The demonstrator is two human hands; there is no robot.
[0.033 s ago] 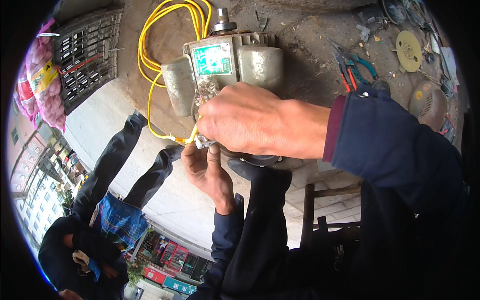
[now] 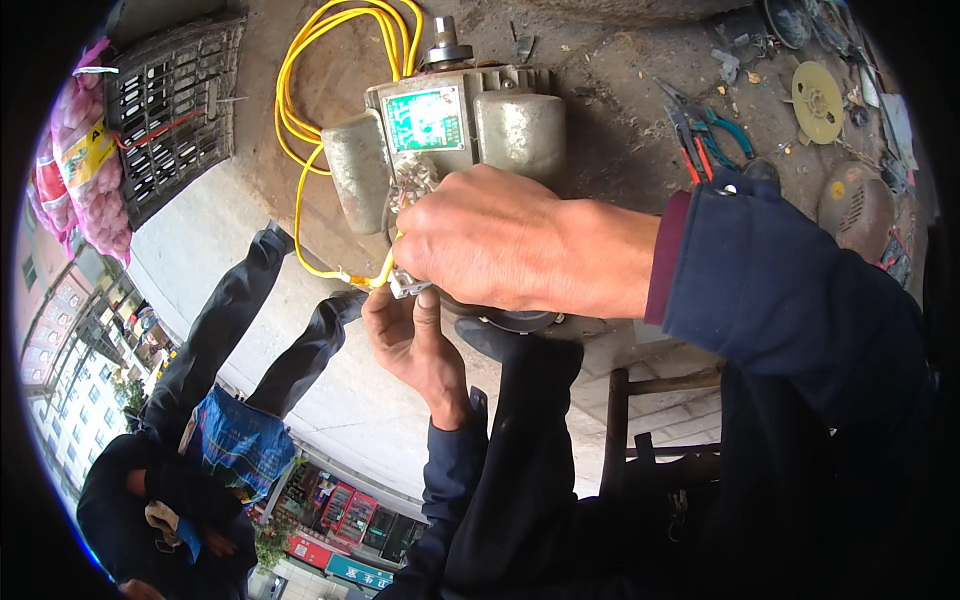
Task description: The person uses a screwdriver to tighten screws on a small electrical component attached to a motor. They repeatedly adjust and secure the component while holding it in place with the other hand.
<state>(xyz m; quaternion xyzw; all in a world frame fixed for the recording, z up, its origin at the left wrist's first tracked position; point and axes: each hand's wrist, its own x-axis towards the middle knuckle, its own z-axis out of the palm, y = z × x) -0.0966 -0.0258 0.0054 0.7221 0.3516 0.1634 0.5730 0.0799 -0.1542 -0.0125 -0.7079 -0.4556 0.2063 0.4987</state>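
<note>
No shift vs. prev.: L hand (image 2: 425,350) pinching pale bit (image 2: 404,284), R hand (image 2: 490,240) hold unclear, pavement (image 2: 200,245) stretching left of motor (image 2: 460,152) edge.

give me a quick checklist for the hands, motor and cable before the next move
1. Left hand at the small whitish piece: ok, fingertips right at it.
2. Right hand gripping firmly: cannot tell, its fingertips are hidden.
3. Shaft of the motor clear of both hands: ok.
4. Coiled part of the yellow cable clear of both hands: ok.
5. Red-handled pliers in hand: not ok, lying on the ground.
</note>
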